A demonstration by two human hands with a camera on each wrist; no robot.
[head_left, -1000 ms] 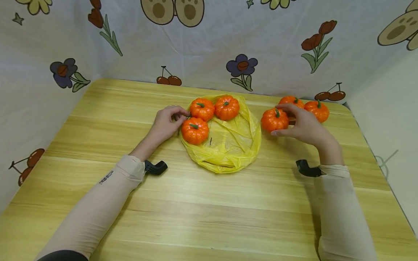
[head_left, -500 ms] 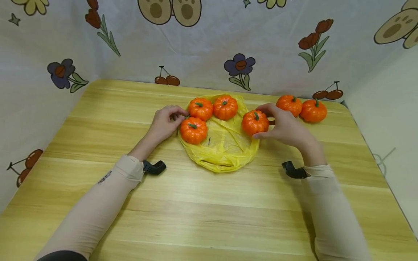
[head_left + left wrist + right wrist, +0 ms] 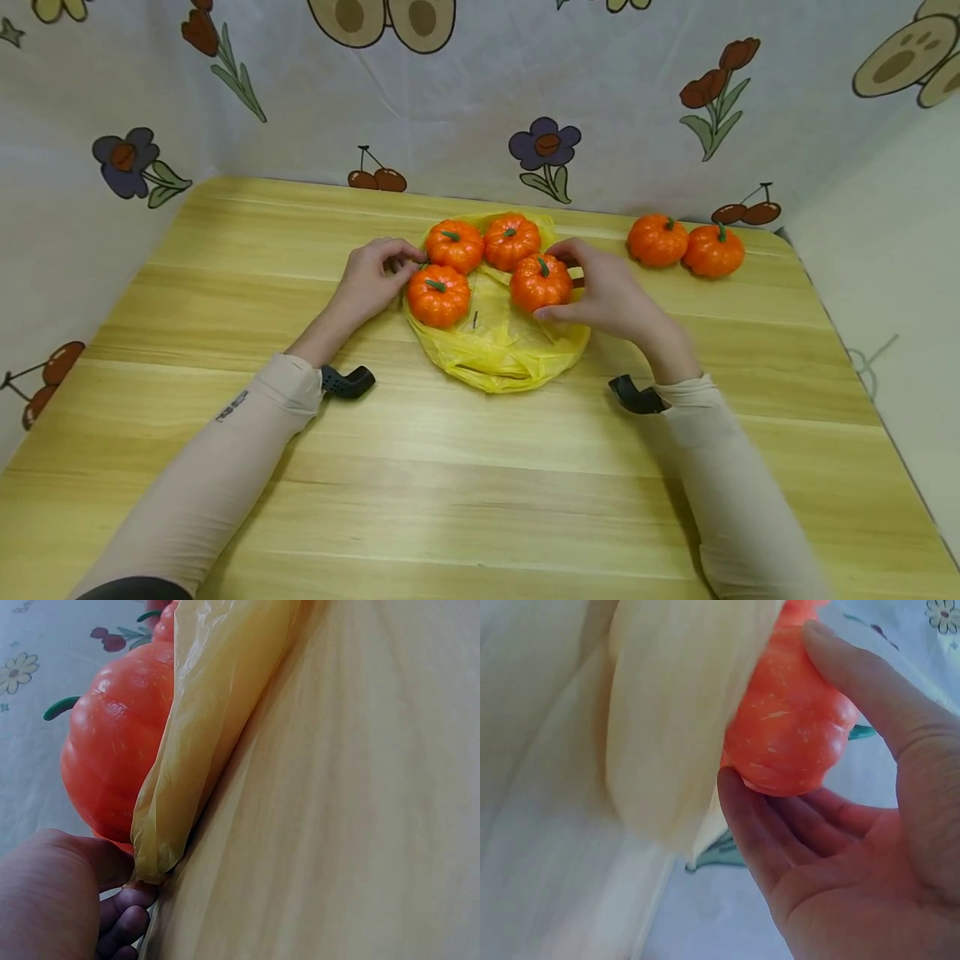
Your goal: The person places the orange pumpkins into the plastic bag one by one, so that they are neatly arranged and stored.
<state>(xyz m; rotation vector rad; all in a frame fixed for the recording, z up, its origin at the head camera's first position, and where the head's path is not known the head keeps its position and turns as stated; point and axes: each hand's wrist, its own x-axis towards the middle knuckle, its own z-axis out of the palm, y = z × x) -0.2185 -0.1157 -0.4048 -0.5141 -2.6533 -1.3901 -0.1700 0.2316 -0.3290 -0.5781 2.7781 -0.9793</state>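
A yellow plastic bag (image 3: 495,367) lies spread in a round shape on the table, its rim folded up. Three small orange pumpkins with green stems sit on its left and back part: a front-left pumpkin (image 3: 438,297), a back-left pumpkin (image 3: 454,247) and a back pumpkin (image 3: 512,242). My left hand (image 3: 375,271) pinches the bag's rim (image 3: 161,840) at its left side, beside the pumpkins. Over the bag's right part, my right hand (image 3: 603,287) grips another pumpkin (image 3: 541,283) between thumb and fingers, close to the back one.
Two more pumpkins, one (image 3: 657,241) beside another (image 3: 714,251), stand at the back right of the wooden table (image 3: 450,500). A printed cloth (image 3: 442,108) hangs behind the table's back edge. Black curved pieces (image 3: 348,382) stick out at both wrists.
My right hand has carried its pumpkin leftward from beside the other two at the right, over the bag's rim to its inside. The left hand keeps its pinch on the rim.
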